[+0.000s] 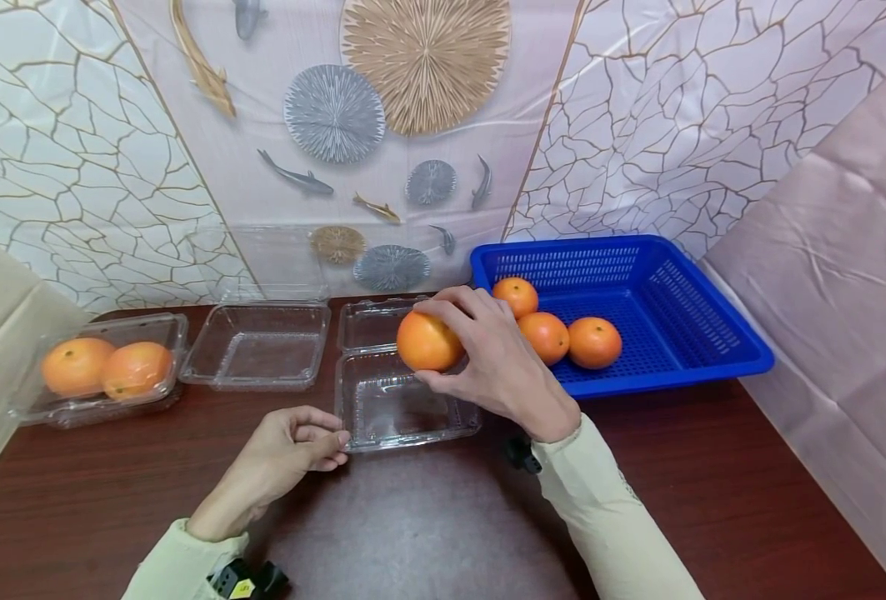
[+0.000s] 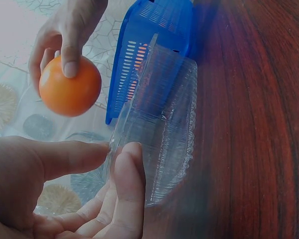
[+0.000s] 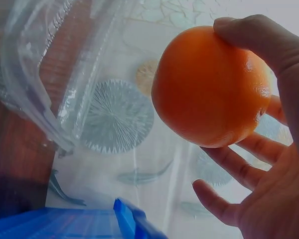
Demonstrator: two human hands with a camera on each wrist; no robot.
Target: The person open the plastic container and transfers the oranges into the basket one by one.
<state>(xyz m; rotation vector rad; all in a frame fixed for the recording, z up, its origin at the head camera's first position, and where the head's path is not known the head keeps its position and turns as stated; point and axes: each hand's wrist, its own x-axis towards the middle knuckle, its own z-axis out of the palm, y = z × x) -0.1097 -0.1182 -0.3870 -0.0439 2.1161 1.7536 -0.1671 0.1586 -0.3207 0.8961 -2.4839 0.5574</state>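
Observation:
In the head view my right hand (image 1: 495, 354) grips an orange (image 1: 423, 342), holding it above an open clear plastic clamshell container (image 1: 390, 412). The right wrist view shows the thumb and fingers around the same orange (image 3: 209, 89), with open air beneath it. My left hand (image 1: 285, 454) pinches the container's near left corner; in the left wrist view its thumb and forefinger meet at the rim of the clear container (image 2: 159, 119). The lid of that container lies folded back toward the wall.
A blue basket (image 1: 675, 379) with three oranges (image 1: 595, 342) stands at the right. Left of the held container is another open clear container (image 1: 258, 383). A closed container (image 1: 176, 333) with two oranges (image 1: 78, 367) sits at the far left. A patterned wall covering (image 1: 427, 225) backs the table.

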